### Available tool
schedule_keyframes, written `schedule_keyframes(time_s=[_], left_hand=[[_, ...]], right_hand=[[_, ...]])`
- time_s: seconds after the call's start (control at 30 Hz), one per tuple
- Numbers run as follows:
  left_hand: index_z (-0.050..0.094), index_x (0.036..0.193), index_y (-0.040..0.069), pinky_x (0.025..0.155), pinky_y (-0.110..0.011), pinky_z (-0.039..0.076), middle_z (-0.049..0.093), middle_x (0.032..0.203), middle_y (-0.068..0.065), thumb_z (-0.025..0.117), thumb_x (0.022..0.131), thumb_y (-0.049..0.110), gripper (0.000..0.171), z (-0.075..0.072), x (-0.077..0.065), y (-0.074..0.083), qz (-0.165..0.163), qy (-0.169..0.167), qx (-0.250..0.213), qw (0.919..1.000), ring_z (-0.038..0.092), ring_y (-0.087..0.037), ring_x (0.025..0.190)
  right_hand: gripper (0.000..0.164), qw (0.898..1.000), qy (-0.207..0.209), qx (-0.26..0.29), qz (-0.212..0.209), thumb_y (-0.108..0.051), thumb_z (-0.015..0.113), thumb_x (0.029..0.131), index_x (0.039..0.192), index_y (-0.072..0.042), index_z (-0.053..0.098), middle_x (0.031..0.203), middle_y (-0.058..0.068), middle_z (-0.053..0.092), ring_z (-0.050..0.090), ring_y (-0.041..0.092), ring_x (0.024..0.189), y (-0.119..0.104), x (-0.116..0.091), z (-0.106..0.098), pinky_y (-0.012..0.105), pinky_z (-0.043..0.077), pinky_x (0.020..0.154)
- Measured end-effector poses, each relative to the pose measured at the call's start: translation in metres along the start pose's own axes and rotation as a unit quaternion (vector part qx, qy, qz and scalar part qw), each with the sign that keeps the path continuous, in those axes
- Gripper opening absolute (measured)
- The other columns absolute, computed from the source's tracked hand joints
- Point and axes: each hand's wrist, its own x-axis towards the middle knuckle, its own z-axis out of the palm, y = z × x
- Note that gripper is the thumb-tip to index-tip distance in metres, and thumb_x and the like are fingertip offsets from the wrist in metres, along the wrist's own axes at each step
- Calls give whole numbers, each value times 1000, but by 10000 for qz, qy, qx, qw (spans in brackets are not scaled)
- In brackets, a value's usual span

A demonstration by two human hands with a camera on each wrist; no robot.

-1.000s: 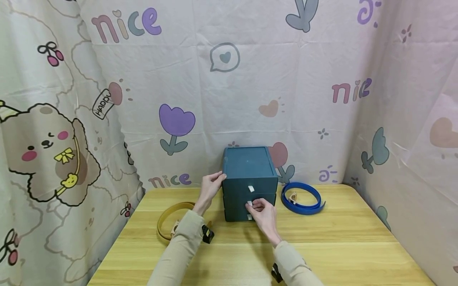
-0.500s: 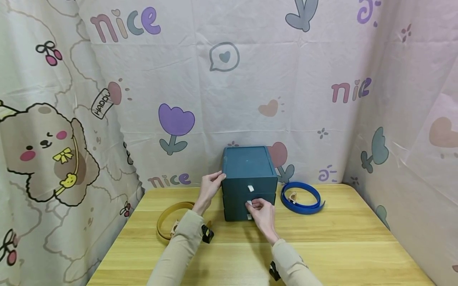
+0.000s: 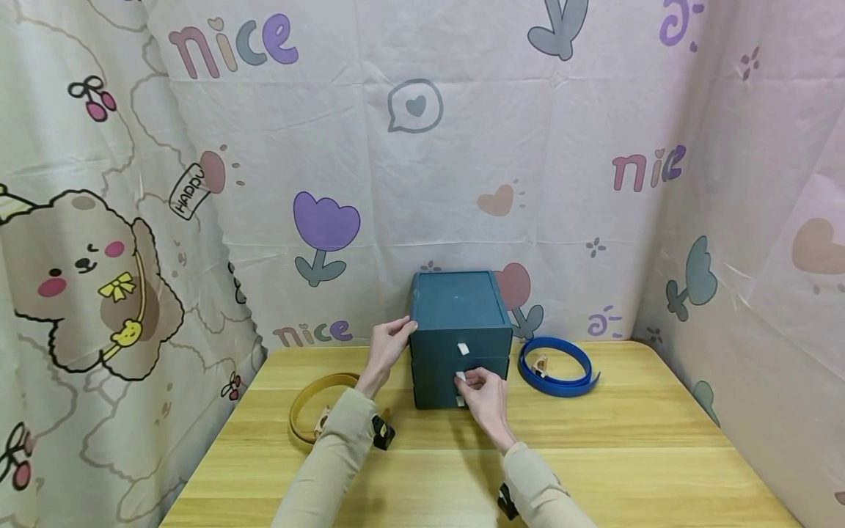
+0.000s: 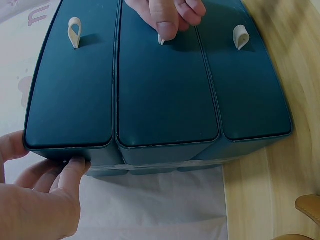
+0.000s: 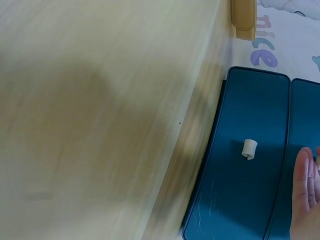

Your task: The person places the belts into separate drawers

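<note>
A dark teal box with three stacked drawers (image 3: 455,299) stands at the back of the table, each drawer front bearing a small white pull loop. My left hand (image 3: 385,353) holds the box at its upper left front edge; in the left wrist view its fingers (image 4: 75,175) bend against the side wall. With thumb and fingertips, my right hand (image 3: 487,402) pinches the middle drawer's pull loop (image 4: 161,40), mostly covered by the thumb. The top loop (image 4: 75,32) and the bottom loop (image 4: 241,36) stick out free on either side.
A tan belt (image 3: 298,400) lies coiled to the left, partly behind the left sleeve. To the right of the box is a coiled blue belt (image 3: 560,390) with a gold-coloured buckle. Printed cloth (image 3: 422,183) hangs behind the wooden table (image 3: 627,455) and along both sides.
</note>
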Motion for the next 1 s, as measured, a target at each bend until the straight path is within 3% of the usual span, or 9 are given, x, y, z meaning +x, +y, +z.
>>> schedule_keyframes(time_s=[0.13,0.3,0.43,0.57,0.8,0.9,1.0], left_hand=[[59,138,-1,83,-23,49,57,145,-20,63,100,24,46,0,-1,2,15,-3,21,10000,56,-20,91],[59,139,1,95,-33,54,57,145,-18,63,100,25,46,1,-2,3,4,2,25,10000,59,-20,105],[56,140,-3,99,-41,52,55,146,-22,60,101,19,45,0,-10,14,4,-62,68,10000,59,-25,101],[55,139,-7,104,-46,51,54,146,-24,58,101,15,44,-1,-17,26,17,-104,148,9998,60,-26,108],[57,139,-2,94,-37,52,54,147,-20,61,101,23,45,0,-5,6,74,-59,95,9999,59,-27,105],[59,138,1,96,-35,53,56,147,-17,63,100,25,46,-1,-1,0,70,-30,78,9999,60,-21,107],[60,138,2,89,-30,52,57,145,-17,63,99,25,45,-2,0,-3,58,-19,27,10000,58,-20,94]], right_hand=[[9,10000,-56,4,29,-12,81,82,80,-5,75,76,8,76,68,10,66,-1,-1,-1,19,53,61],[9,10000,-50,13,50,-11,81,82,80,-5,75,74,7,75,65,7,64,-1,-3,0,19,52,59],[9,10000,-55,-8,23,-11,81,82,80,-6,74,74,6,75,64,5,64,-1,-6,-1,19,52,58],[9,10000,-63,-32,-5,-11,81,82,80,-6,74,74,6,75,64,6,64,-2,-8,-2,19,51,58],[9,9999,-134,-52,88,-12,81,82,79,-7,74,74,5,75,64,6,65,-2,-10,-3,18,51,60],[9,9999,-152,-41,62,-12,81,82,80,-7,74,74,5,75,64,6,64,-2,-11,-4,18,51,60],[9,9999,-145,-26,-15,-10,82,82,80,-6,74,74,6,74,63,5,64,-2,-13,-5,18,52,60]])
